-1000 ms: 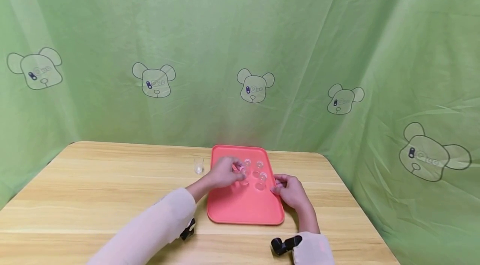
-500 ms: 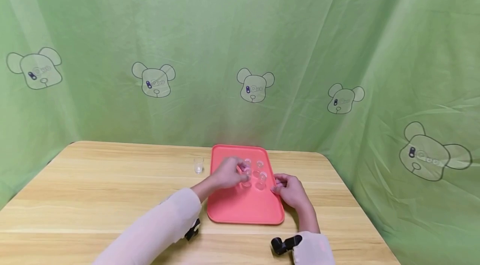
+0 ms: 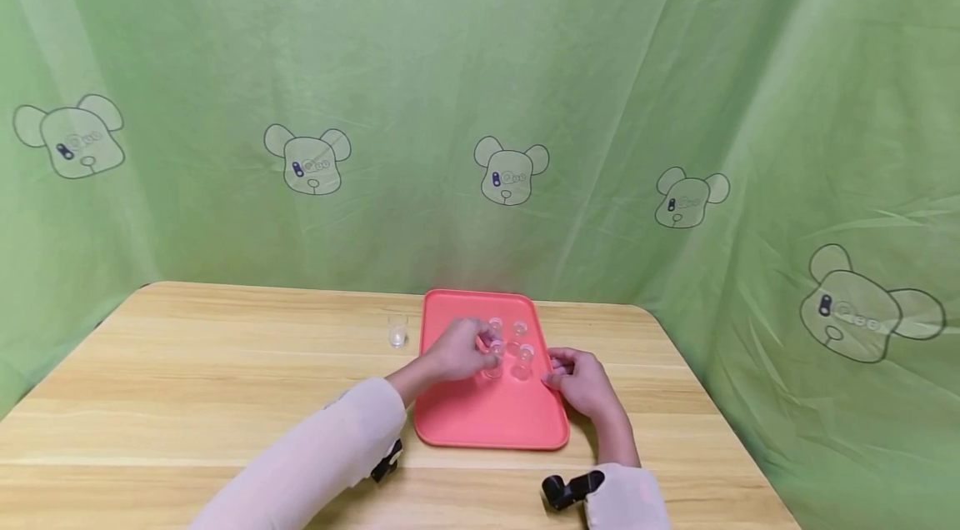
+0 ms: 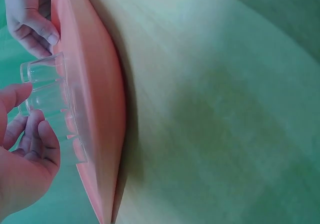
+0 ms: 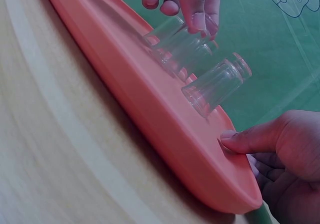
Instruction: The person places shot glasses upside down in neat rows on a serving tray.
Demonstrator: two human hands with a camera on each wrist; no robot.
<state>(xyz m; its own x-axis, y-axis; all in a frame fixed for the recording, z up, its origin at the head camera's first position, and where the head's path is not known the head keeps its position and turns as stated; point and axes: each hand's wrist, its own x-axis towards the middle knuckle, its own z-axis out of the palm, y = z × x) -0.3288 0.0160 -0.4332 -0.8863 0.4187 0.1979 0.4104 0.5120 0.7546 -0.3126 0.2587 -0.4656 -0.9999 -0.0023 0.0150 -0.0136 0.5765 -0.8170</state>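
A pink-red tray [image 3: 491,423] lies on the table, bearing several small clear glasses with their wide mouths down. Thumb and fingers of my left hand [image 3: 457,351] pinch the narrow upper end of one shot glass [image 4: 47,98] in the near row on the tray. Beside it, on the right, stands another shot glass [image 5: 212,90] upside down. My right hand [image 3: 587,382] grips the tray's right rim, thumb on top and the other fingers at the outer side. Two more glasses show farther back, partly overlapped in the wrist views.
One clear glass [image 3: 397,332] stands upright on the wooden table [image 3: 247,380], left of the tray. A green curtain [image 3: 405,80] with bear-head prints closes off the back and sides.
My left hand has shifted slightly to the right with the pinched glass, toward its neighbour. My right hand and the tray have stayed in place.
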